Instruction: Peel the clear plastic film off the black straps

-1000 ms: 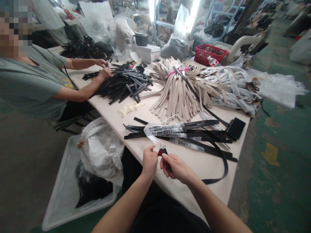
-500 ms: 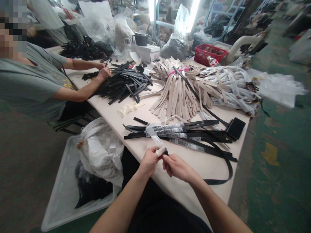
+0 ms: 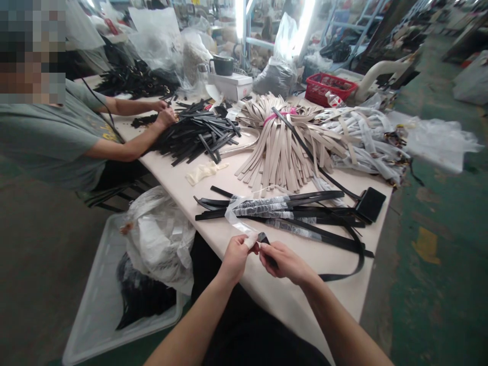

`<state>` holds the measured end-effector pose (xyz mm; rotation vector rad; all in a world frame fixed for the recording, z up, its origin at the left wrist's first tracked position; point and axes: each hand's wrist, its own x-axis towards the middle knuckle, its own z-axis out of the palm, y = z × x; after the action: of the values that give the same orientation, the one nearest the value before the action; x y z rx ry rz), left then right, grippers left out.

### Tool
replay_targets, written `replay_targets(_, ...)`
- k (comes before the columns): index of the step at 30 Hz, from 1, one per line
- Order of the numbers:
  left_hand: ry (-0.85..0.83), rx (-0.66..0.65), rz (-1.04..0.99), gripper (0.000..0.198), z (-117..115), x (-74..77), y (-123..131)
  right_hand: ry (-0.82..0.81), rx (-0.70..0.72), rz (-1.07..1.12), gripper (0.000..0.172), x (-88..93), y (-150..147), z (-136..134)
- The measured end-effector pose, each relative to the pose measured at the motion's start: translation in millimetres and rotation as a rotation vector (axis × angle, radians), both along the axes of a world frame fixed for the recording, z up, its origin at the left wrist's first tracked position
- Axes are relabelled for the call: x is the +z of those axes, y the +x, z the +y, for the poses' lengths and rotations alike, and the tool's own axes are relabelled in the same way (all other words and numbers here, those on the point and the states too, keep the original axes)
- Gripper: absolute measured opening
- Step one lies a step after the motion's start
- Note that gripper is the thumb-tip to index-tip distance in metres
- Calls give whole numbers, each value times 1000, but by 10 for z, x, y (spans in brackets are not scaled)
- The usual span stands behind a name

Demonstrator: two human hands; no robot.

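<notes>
My left hand (image 3: 235,255), with a whitish cover on its thumb, is closed on one end of a clear plastic strip (image 3: 231,217). The strip curls up over the nearest black straps. Just beside it, my right hand (image 3: 284,262) pinches a black strap (image 3: 345,276) close to its end, which pokes up between the two hands. From my right hand the strap loops out to the right and back over the table. Ahead lie several black straps (image 3: 324,209), partly wrapped in crinkled clear plastic.
A tied bundle of beige straps (image 3: 267,152) covers the table's middle, with plastic-wrapped straps (image 3: 366,132) to its right. A co-worker's hands (image 3: 165,116) are at a black strap pile (image 3: 194,127). At the lower left, a white bin (image 3: 86,305) stands beside the table.
My right hand has shifted slightly right and down, and more of the black strap's end shows. The plastic strip has swung left and lower. The strap's loop has moved up a little.
</notes>
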<state>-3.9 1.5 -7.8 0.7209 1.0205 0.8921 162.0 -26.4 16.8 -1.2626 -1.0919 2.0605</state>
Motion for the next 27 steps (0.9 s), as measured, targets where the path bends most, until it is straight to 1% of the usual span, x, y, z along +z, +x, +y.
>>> replay_targets(3, 31, 1, 52, 41, -25, -31, -3, 37, 33, -69, 55, 3, -12, -3)
replay_targets(6, 41, -7, 95, 38, -26, -43, -26, 81, 132, -111, 54, 44, 28, 22)
replay_targets(8, 23, -34, 85, 35, -12, -29, -41, 95, 189, -108, 53, 71, 50, 42)
replay_targets(10, -17, -62, 32, 34, 4, 1, -50, 87, 223, -91, 51, 84, 57, 55)
replay_targets(13, -75, -47, -77, 39, 14, 56, -49, 50, 188, -82, 49, 73, 35, 53)
replay_targets(16, -83, -25, -87, 34, 0, 91, -28, 35, 121, -91, 49, 49, -3, 34)
replay_targets(21, -104, -7, -79, 29, -20, 95, -1, 121, 176, -142, 56, 38, -23, 18)
replay_targets(24, -93, -77, -72, 30, -12, 92, -15, 136, 197, -172, 58, 23, -11, 14)
replay_targets(27, -80, -198, -104, 35, -9, 99, -33, 97, 143, -129, 57, -1, -11, -3)
